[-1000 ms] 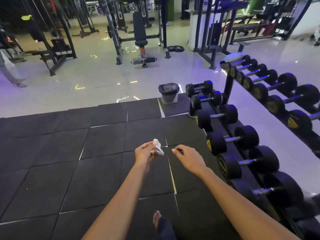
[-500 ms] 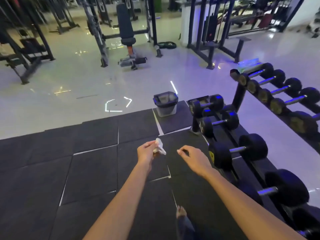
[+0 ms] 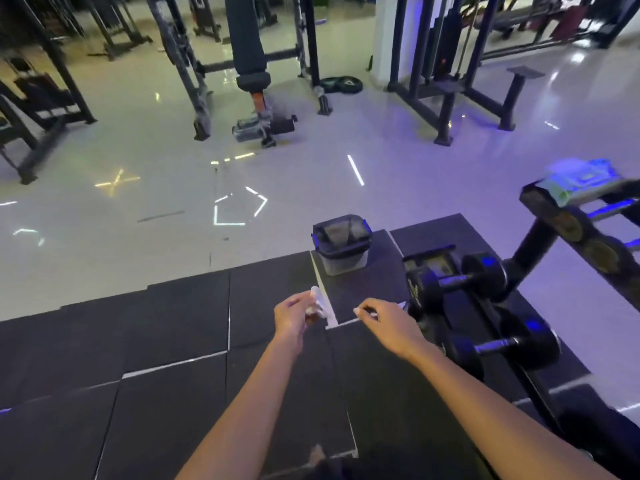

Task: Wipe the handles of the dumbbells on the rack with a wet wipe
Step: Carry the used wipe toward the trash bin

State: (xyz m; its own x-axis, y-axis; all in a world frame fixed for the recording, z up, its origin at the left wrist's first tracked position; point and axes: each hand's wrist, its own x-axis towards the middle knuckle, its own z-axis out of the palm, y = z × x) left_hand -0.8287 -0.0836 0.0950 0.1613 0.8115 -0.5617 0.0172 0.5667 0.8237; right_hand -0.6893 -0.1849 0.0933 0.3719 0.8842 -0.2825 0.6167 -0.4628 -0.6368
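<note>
Over the black floor mats [image 3: 173, 323], the left grip [image 3: 291, 317] is clamped on the crumpled wet wipe [image 3: 317, 304], which pokes out toward the right grip [image 3: 384, 323] nearby; that one is curled together, whether on anything I cannot tell. Dumbbells [image 3: 457, 281] rest on the rack [image 3: 530, 251] to the right, apart from both

Both bare forearms reach forward from the near edge and draw closer together toward the hands. The left hand [image 3: 292, 318] has its fingers curled and pinches a crumpled wet wipe [image 3: 317, 304] at the fingertips. The right hand [image 3: 388, 327], just to its right, is held palm down with fingers curled under; whether it pinches anything cannot be told.
</note>
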